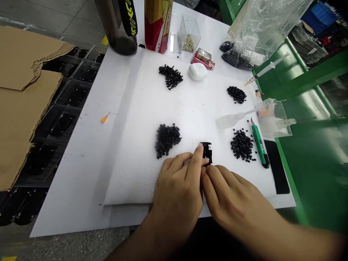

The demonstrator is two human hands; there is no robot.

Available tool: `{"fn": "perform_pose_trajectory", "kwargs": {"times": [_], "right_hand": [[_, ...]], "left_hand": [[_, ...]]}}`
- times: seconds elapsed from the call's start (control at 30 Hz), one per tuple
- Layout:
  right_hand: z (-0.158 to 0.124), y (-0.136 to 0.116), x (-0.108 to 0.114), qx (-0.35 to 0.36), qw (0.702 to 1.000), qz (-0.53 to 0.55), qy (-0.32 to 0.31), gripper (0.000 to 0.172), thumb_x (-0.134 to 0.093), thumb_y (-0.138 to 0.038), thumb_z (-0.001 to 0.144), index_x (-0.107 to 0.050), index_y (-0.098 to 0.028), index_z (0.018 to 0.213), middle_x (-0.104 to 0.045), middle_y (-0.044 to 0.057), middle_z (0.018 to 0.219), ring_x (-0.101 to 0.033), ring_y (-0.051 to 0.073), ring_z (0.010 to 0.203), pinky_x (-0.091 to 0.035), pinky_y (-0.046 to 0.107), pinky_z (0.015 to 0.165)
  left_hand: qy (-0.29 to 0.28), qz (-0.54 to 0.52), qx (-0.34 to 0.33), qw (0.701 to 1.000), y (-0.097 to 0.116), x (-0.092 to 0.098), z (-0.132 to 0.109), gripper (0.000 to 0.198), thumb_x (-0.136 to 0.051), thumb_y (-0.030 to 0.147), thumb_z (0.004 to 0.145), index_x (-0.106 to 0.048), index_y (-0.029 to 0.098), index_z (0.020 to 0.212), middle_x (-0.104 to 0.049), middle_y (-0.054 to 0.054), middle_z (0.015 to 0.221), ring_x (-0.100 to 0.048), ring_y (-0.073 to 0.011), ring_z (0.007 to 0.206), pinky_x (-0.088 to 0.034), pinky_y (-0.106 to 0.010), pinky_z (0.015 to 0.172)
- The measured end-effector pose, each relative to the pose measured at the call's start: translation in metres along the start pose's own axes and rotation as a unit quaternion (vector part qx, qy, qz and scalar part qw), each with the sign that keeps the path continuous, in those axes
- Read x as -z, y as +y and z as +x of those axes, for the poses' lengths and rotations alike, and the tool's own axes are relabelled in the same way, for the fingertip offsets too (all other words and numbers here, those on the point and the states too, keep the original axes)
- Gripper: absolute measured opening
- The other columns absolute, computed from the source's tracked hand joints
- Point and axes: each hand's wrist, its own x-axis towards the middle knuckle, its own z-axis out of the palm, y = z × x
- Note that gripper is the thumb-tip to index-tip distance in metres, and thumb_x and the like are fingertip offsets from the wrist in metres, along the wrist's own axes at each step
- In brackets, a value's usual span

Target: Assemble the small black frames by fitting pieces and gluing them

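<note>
Fingers of left hand [190, 161]: pressed together and curled, index tip on top edge of a small black plastic part [207, 152]. Fingers of right hand [216, 177]: close together, tips against the part's lower end. Whether either hand pinches it: cannot tell, contact partly hidden. Part sits between the hands, above white foam sheet [130, 170].

Left to right: cardboard sheets [23, 105] over black plastic trays [72, 94]; orange needle tip [104, 118] on white board [81, 170]. On foam, black granule heaps [166, 139] [170, 77], white rounded case [198, 71], further heaps [236, 94] [241, 145]. Right of these, green utility knife [259, 145], black strip [276, 166], clear plastic box [273, 119], and syringe [268, 69] against green metal frame [290, 159].
</note>
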Motion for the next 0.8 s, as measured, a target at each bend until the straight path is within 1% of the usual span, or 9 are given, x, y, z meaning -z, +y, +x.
{"fn": "perform_pose_trajectory", "kwargs": {"times": [0.13, 0.23, 0.3, 0.47, 0.57, 0.63, 0.7, 0.73, 0.8], "right_hand": [[-0.013, 0.002, -0.007, -0.034, 0.996, 0.059, 0.064, 0.021, -0.05, 0.003, 0.084, -0.068, -0.005, 0.09, -0.065, 0.016, 0.081, -0.062, 0.026, 0.07, -0.048, 0.035, 0.048], [-0.027, -0.001, -0.017, -0.085, 0.982, 0.132, 0.1, 0.025, -0.053, 0.001, 0.091, -0.067, 0.001, 0.112, -0.07, 0.018, 0.097, -0.066, 0.028, 0.091, -0.059, 0.037, 0.069], [-0.035, -0.006, -0.027, -0.119, 0.971, 0.168, 0.123, 0.033, -0.056, -0.002, 0.093, -0.064, 0.0, 0.125, -0.071, 0.017, 0.105, -0.066, 0.028, 0.102, -0.06, 0.039, 0.082], [-0.042, -0.019, -0.049, -0.214, 0.915, 0.265, 0.215, 0.052, -0.067, 0.001, 0.087, -0.064, -0.017, 0.135, -0.07, 0.008, 0.1, -0.066, 0.021, 0.095, -0.06, 0.036, 0.078], [-0.045, -0.022, -0.049, -0.238, 0.881, 0.329, 0.245, 0.054, -0.066, 0.003, 0.086, -0.064, -0.019, 0.135, -0.071, 0.008, 0.102, -0.069, 0.02, 0.095, -0.061, 0.034, 0.078], [-0.047, -0.02, -0.045, -0.296, 0.848, 0.354, 0.262, 0.05, -0.064, 0.0, 0.088, -0.065, -0.022, 0.134, -0.073, 0.006, 0.103, -0.071, 0.018, 0.091, -0.062, 0.032, 0.076], [-0.047, -0.012, -0.041, -0.41, 0.791, 0.354, 0.285, 0.039, -0.064, -0.008, 0.092, -0.068, -0.025, 0.127, -0.075, 0.004, 0.1, -0.072, 0.017, 0.085, -0.063, 0.032, 0.077], [-0.045, -0.004, -0.04, -0.466, 0.758, 0.348, 0.297, 0.032, -0.064, -0.014, 0.093, -0.07, -0.026, 0.123, -0.074, 0.003, 0.1, -0.072, 0.017, 0.084, -0.063, 0.033, 0.078], [-0.036, 0.017, -0.041, -0.528, 0.706, 0.348, 0.32, 0.027, -0.068, -0.026, 0.093, -0.07, -0.026, 0.12, -0.074, 0.005, 0.106, -0.072, 0.02, 0.093, -0.063, 0.037, 0.085]], "left_hand": [[0.01, 0.008, -0.009, 1.0, 0.001, 0.001, 0.001, 0.046, -0.039, 0.001, 0.1, -0.045, 0.005, 0.146, -0.075, -0.002, 0.119, -0.062, -0.0193, 0.114, -0.045, -0.037, 0.095], [0.012, 0.01, -0.012, 1.0, 0.002, 0.002, 0.002, 0.05, -0.039, -0.003, 0.096, -0.044, 0.004, 0.146, -0.075, -0.002, 0.119, -0.061, -0.0182, 0.114, -0.045, -0.036, 0.092], [0.013, 0.01, -0.009, 1.0, 0.003, 0.002, 0.002, 0.052, -0.039, -0.005, 0.094, -0.045, 0.005, 0.145, -0.076, -0.001, 0.118, -0.062, -0.0171, 0.113, -0.045, -0.036, 0.091], [0.007, 0.015, 0.003, 1.0, 0.002, -0.001, 0.001, 0.053, -0.039, -0.004, 0.094, -0.047, 0.008, 0.144, -0.076, -0.001, 0.118, -0.062, -0.0159, 0.114, -0.045, -0.036, 0.093], [-0.013, 0.024, 0.004, 1.0, 0.003, 0.003, 0.002, 0.053, -0.039, -0.005, 0.093, -0.05, 0.009, 0.142, -0.076, -0.001, 0.118, -0.063, -0.0166, 0.112, -0.048, -0.037, 0.092], [-0.04, 0.04, -0.002, 0.998, 0.003, 0.011, 0.007, 0.051, -0.04, -0.005, 0.093, -0.053, 0.01, 0.14, -0.077, -0.002, 0.115, -0.065, -0.018, 0.11, -0.052, -0.037, 0.089], [-0.089, 0.065, -0.036, 0.993, 0.003, 0.02, 0.016, 0.051, -0.041, -0.004, 0.093, -0.055, 0.011, 0.14, -0.075, -0.004, 0.117, -0.064, -0.0205, 0.113, -0.056, -0.039, 0.091], [-0.126, 0.078, -0.068, 0.987, 0.002, 0.025, 0.022, 0.053, -0.041, -0.005, 0.092, -0.053, 0.012, 0.141, -0.073, -0.005, 0.124, -0.062, -0.0222, 0.119, -0.056, -0.04, 0.095], [-0.206, 0.113, -0.145, 0.961, -0.002, 0.032, 0.035, 0.064, -0.039, -0.008, 0.087, -0.05, 0.016, 0.145, -0.056, -0.005, 0.15, -0.046, -0.0265, 0.142, -0.05, -0.048, 0.11]]}}
